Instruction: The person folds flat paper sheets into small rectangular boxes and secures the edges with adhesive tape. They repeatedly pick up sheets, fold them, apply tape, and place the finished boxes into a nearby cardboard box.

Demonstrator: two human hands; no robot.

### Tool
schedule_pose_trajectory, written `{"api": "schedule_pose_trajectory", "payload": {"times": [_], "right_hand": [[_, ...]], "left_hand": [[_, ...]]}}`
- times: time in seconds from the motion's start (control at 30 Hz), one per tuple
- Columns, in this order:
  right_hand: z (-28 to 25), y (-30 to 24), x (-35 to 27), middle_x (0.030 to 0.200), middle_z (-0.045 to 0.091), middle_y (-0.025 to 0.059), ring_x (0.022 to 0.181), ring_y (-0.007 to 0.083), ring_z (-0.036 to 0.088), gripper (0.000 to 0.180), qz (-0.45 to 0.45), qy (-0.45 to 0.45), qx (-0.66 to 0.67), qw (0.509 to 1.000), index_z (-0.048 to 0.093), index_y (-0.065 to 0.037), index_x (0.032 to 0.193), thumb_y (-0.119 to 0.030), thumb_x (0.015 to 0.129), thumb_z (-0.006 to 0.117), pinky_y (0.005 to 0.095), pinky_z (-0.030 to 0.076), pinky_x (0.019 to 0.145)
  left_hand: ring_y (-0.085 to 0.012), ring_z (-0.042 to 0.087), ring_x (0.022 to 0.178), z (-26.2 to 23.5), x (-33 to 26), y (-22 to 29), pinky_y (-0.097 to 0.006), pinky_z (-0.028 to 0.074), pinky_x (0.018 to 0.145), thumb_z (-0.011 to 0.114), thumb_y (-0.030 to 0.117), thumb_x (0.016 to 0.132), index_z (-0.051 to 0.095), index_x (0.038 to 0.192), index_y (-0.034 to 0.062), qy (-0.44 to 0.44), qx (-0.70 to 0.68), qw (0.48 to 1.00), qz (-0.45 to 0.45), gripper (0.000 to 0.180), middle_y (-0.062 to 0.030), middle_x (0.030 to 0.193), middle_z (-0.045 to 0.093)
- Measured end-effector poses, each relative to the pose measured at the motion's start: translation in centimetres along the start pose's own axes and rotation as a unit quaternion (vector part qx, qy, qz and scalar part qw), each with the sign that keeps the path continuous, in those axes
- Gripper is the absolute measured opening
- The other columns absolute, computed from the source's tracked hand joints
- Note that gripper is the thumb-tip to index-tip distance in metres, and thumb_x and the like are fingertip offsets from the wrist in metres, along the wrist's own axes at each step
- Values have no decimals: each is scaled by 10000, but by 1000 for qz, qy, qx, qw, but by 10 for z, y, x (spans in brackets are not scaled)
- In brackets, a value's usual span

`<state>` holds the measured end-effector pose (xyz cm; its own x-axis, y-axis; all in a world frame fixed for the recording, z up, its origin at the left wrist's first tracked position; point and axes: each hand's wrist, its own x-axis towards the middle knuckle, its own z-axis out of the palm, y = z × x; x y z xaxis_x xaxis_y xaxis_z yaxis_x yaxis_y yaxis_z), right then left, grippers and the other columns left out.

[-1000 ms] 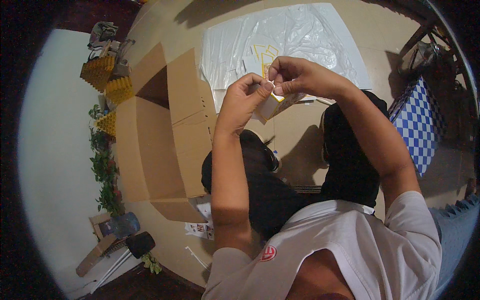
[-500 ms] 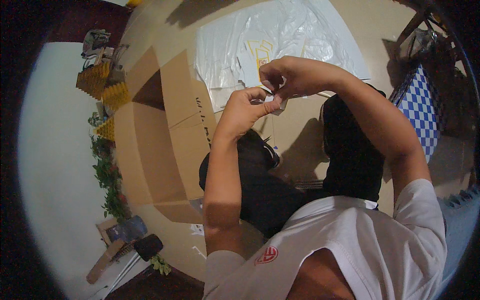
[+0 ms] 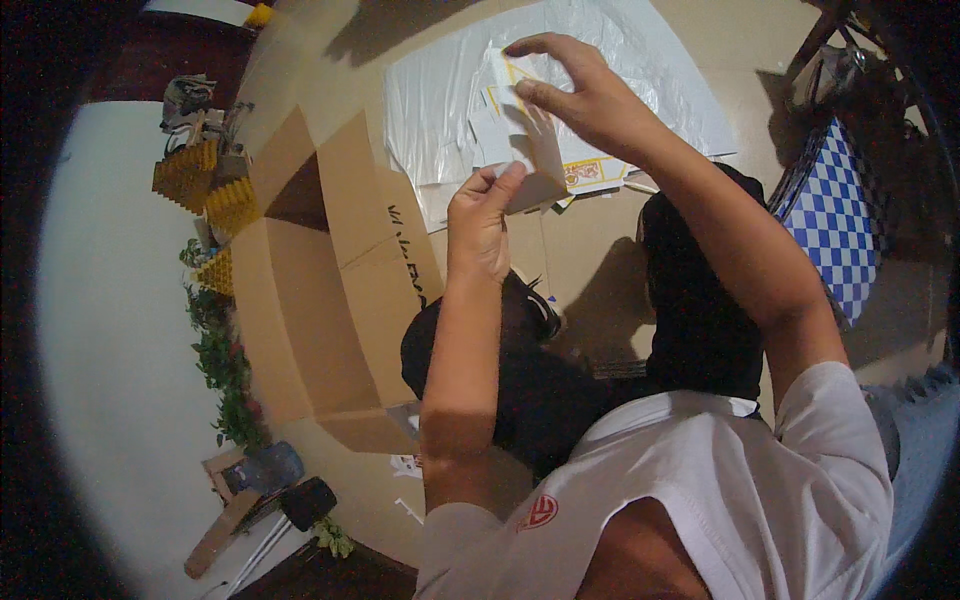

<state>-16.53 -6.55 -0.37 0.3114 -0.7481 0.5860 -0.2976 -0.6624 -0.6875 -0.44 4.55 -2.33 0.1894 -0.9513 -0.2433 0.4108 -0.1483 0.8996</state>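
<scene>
A partly folded white carton (image 3: 545,158) with yellow lines is held up in front of me, tilted away. My left hand (image 3: 485,215) is closed on its near end, the thumb on top and the fingers curled beneath. My right hand (image 3: 592,98) is at its far end, with thumb and index finger curved around the yellow-edged part. The other right fingers are tucked behind and partly hidden. Below the carton, flat printed white sheets with yellow frames (image 3: 600,172) lie on a white board covered with clear plastic (image 3: 655,75).
A large open cardboard box (image 3: 375,215) stands on the floor to my left. Farther left are yellow ridged objects (image 3: 185,172), a leafy plant (image 3: 222,360) and a black-headed mallet-like tool (image 3: 308,500). At the right hangs a blue-and-white checked item (image 3: 838,225).
My right hand has moved up and away from my left, its fingers spread wider around the carton. The carton has opened out and shows more of its length. My left hand has shifted slightly.
</scene>
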Motion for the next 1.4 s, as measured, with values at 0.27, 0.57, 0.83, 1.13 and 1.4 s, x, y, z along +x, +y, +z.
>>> {"api": "schedule_pose_trajectory", "payload": {"times": [0.27,0.57,0.83,1.13,1.4], "right_hand": [[-1,-23,-19,1380,415,210,1211,301,481,718,347,-228,352,839,344,-67,1436,-339,859,673,394,447,947],[5,-9,-13,1378,460,204,1220,277,488,640,211,-263,307,890,399,-46,1411,-92,807,604,350,363,1037],[-11,15,8,1295,547,147,1179,227,522,564,150,-254,298,908,454,-19,1360,-224,870,646,342,394,1011],[-92,207,-144,994,655,56,896,140,594,352,457,29,170,873,597,-76,1219,-219,898,582,289,485,792],[-63,289,-363,864,602,79,693,157,578,379,670,107,10,735,565,-100,1224,-171,857,627,292,484,557]], "left_hand": [[-134,619,864,7,0,-4,-271,464,828,717,112,838,624,958,11,22,-71,996,54,182,-75,938,673],[-113,610,814,-1,-3,6,-232,452,773,722,107,826,658,950,-9,-2,42,999,17,181,-68,905,680],[-43,512,634,6,-4,16,-181,385,568,718,104,824,632,915,31,59,16,998,-12,144,9,763,618],[-24,428,529,13,1,5,-154,295,443,712,94,832,578,927,72,82,-84,992,-34,166,22,786,588],[-31,382,447,22,-4,-11,-167,274,400,688,98,846,559,971,37,107,7,990,-90,190,-6,778,587]]}}
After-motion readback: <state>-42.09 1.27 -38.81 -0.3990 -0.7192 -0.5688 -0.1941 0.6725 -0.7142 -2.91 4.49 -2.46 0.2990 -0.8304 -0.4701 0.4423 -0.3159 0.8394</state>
